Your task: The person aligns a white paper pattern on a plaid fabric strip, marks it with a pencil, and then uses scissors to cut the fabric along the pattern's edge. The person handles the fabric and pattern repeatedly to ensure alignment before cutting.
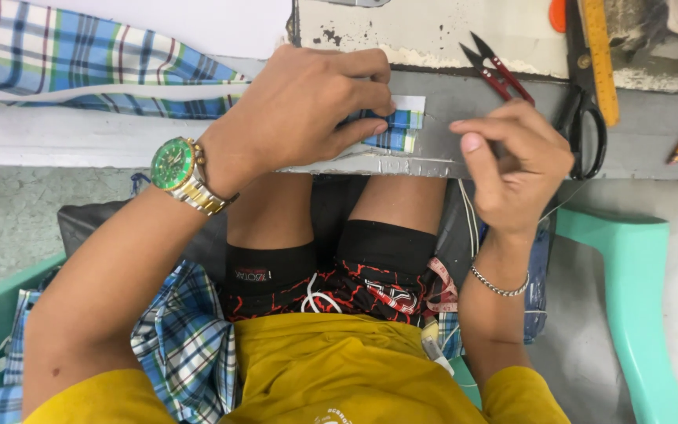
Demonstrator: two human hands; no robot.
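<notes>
Down at the near edge of the desk (pixel 512 94), a small folded piece of blue plaid cloth (pixel 402 129) lies flat, its long axis running left to right along the edge, a white end facing right toward the other hand. The left hand (pixel 308 110) sits curled on top of it, knuckles up, thumb and fingertips pinching the cloth down against the surface; the wrist bends in from the lower left, with a gold watch with a green face (pixel 174 165) showing. The right hand (pixel 512 161) hovers just beside the cloth's right end, fingers folded in narrow, thumb and forefinger pressed together as if on something thin — too fine to tell what, though a pale thread (pixel 464 208) hangs below the desk edge. A chain bracelet (pixel 500 286) rings that wrist. Behind the right hand rest red thread snips (pixel 496 71), black scissors (pixel 586 133) and a yellow ruler (pixel 599 59). More plaid fabric (pixel 80 55) spreads at far left.
</notes>
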